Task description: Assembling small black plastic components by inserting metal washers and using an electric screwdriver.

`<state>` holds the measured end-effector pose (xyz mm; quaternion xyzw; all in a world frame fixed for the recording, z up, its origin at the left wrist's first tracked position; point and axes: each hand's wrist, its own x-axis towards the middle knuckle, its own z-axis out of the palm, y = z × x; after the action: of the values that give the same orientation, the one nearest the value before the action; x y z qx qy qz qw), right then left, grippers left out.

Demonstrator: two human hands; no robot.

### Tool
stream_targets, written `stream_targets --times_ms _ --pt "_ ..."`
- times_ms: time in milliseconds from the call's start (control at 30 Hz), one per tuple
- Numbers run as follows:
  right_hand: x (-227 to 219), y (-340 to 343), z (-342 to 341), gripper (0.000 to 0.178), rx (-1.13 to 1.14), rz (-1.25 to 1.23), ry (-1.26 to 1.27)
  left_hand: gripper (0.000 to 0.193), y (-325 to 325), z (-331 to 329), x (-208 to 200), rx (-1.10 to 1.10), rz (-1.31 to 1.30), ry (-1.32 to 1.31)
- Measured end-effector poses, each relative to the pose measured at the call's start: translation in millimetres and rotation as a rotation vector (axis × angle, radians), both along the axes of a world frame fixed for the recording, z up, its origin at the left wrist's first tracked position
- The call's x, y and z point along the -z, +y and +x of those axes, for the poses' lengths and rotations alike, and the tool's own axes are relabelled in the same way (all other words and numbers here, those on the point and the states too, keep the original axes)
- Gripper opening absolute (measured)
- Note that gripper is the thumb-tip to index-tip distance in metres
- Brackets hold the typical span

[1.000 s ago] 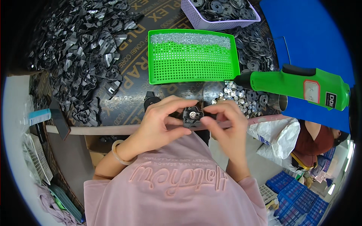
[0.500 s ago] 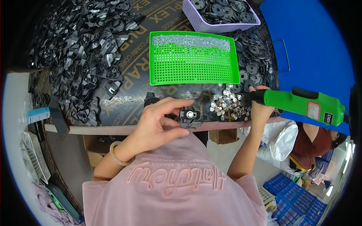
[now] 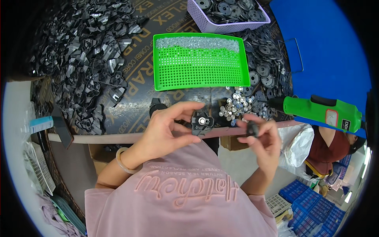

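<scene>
My left hand (image 3: 162,124) is curled around a black plastic housing (image 3: 200,128) at the table's near edge. A round silver metal piece (image 3: 202,121) sits in the middle of that housing. Between the thumb and fingers of my right hand (image 3: 266,138) is a small black disc (image 3: 252,129), blurred by motion and seen nearly edge-on. Just beyond that hand lies a heap of small silver round metal pieces (image 3: 237,104). A green power screwdriver (image 3: 321,110) with a black nose is at the right, and nothing grips it.
A green perforated tray (image 3: 201,87) with many tiny silver pieces stands mid-table. Black plastic parts (image 3: 90,59) cover the left side. Black discs (image 3: 264,55) lie at the right, below a purple basket (image 3: 229,28) of discs. Someone in dark red (image 3: 327,150) is beyond, right.
My right hand has come away from the screwdriver's nose and the discs, moving toward me and slightly left with a black disc. My left hand and the housing have shifted slightly right.
</scene>
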<state>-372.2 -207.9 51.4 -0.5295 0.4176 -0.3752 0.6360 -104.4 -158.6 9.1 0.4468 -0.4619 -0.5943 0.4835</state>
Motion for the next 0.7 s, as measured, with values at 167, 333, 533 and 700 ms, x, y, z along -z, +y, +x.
stream_targets --times_ms 167,333,533,700 --pt "7 -6 36 0.042 -0.127 -0.231 0.217 0.072 2 0 2 -0.002 0.008 0.0" --pt "3 -23 58 0.064 -0.306 -0.702 0.476 0.072 -2 -1 0 0.0 0.017 0.085" --pt "9 -35 69 0.059 -0.359 -0.721 0.377 0.072 -4 0 1 0.025 0.002 0.085" --pt "17 -31 64 0.057 -0.373 -0.503 0.299 0.074 -6 2 -2 0.088 -0.043 0.091"
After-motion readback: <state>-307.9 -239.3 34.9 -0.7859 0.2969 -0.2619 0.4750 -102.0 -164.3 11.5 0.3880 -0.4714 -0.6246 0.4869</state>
